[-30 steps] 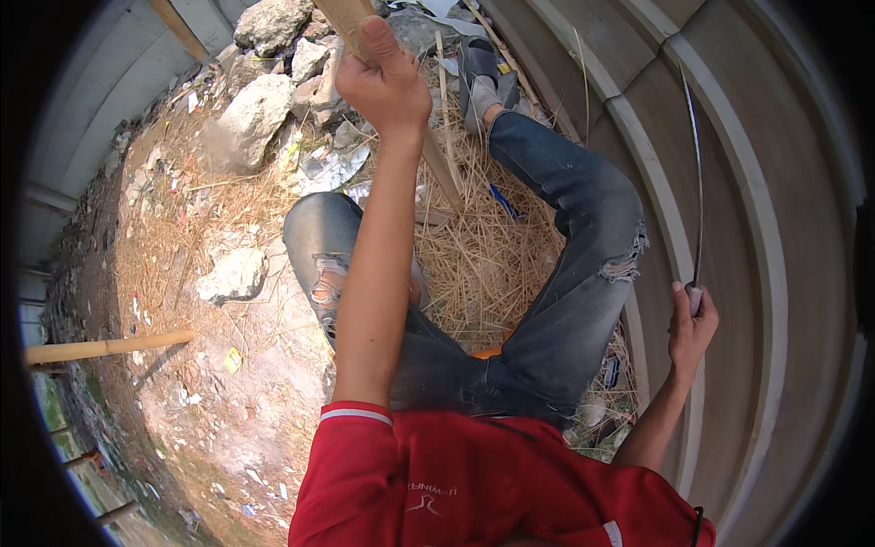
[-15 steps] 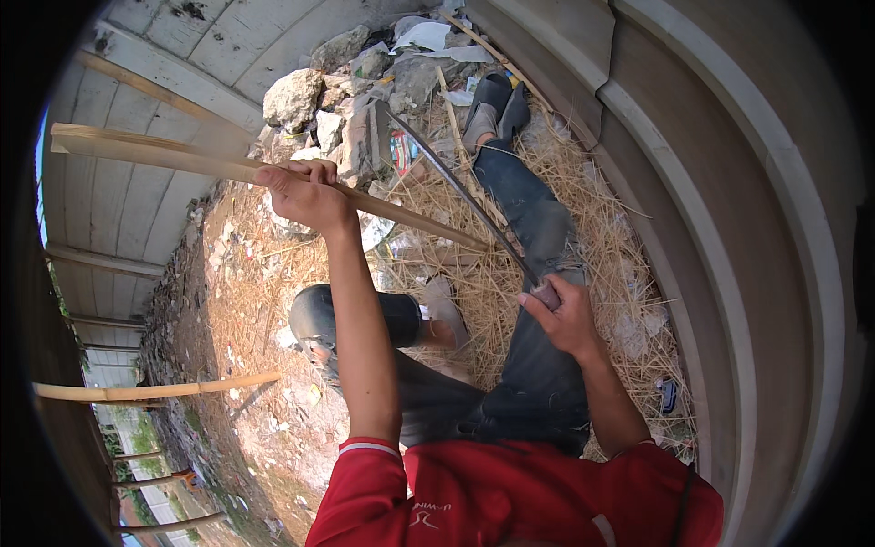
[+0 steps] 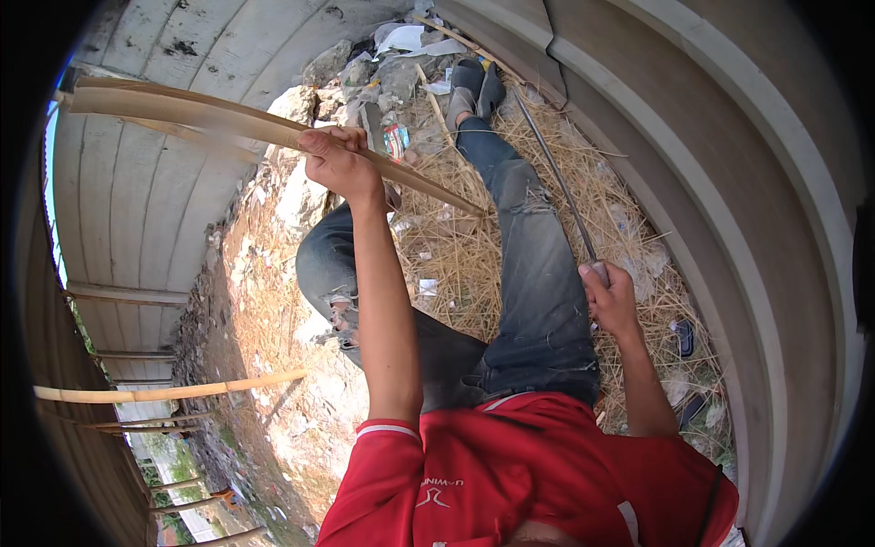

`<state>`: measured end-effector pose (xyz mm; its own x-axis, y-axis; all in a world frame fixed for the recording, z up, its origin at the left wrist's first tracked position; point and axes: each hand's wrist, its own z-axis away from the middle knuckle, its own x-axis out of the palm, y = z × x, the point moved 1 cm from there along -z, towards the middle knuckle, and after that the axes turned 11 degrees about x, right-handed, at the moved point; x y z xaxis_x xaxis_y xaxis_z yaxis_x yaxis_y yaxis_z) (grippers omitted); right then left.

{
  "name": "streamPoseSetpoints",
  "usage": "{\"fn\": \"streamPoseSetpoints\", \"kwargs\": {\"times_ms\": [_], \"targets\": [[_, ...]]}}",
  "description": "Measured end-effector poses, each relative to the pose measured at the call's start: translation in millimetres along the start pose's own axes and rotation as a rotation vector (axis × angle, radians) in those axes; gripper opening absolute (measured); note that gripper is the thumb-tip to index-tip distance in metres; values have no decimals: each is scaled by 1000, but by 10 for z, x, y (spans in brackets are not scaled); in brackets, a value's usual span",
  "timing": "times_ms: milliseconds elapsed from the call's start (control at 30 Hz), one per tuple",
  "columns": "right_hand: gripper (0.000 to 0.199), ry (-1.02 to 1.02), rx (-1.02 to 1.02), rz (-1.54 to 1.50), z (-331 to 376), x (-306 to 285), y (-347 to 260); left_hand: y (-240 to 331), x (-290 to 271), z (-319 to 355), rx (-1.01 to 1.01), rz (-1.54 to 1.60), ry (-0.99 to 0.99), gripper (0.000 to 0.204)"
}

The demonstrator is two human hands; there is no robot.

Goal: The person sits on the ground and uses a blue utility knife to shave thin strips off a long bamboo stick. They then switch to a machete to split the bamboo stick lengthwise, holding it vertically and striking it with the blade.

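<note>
My left hand [image 3: 339, 162] is raised and closed around a long split bamboo strip [image 3: 191, 114] that runs from the upper left down to the straw by my knee. A long thin blade, a machete [image 3: 551, 169], is gripped by its handle in my right hand [image 3: 609, 296], the blade pointing up along my right leg. I sit on straw in blue jeans and a red shirt, right leg stretched out, left knee bent.
A pile of rocks [image 3: 360, 77] and litter lies beyond my feet. Straw [image 3: 460, 246] covers the ground. Corrugated metal walls [image 3: 155, 210] curve on the left and right. A bamboo pole [image 3: 169, 392] juts from the left fence.
My right hand came down from the wall to my right thigh with the blade. My left hand swung the bamboo strip leftward. The view turned left.
</note>
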<state>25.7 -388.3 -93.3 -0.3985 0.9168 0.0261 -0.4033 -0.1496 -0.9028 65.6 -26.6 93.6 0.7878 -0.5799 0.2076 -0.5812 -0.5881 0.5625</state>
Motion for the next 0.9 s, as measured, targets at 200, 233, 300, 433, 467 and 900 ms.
{"fn": "streamPoseSetpoints", "kwargs": {"times_ms": [200,233,300,433,467,900], "targets": [[40,7,157,-231,134,285,16,-38,26,-120,-83,127,-59,64],[40,14,169,-243,156,342,16,-63,52,-133,-118,176,-68,64],[39,-19,192,-281,193,513,5,-139,59,-179,-160,211,-89,63],[41,-91,263,-259,224,846,28,-271,106,-244,-202,241,-95,61],[41,-109,286,-242,195,919,35,-315,114,-263,-206,237,-99,61],[59,-206,-413,-692,-520,1623,-1546,-665,220,-524,-113,-66,49,59]]}}
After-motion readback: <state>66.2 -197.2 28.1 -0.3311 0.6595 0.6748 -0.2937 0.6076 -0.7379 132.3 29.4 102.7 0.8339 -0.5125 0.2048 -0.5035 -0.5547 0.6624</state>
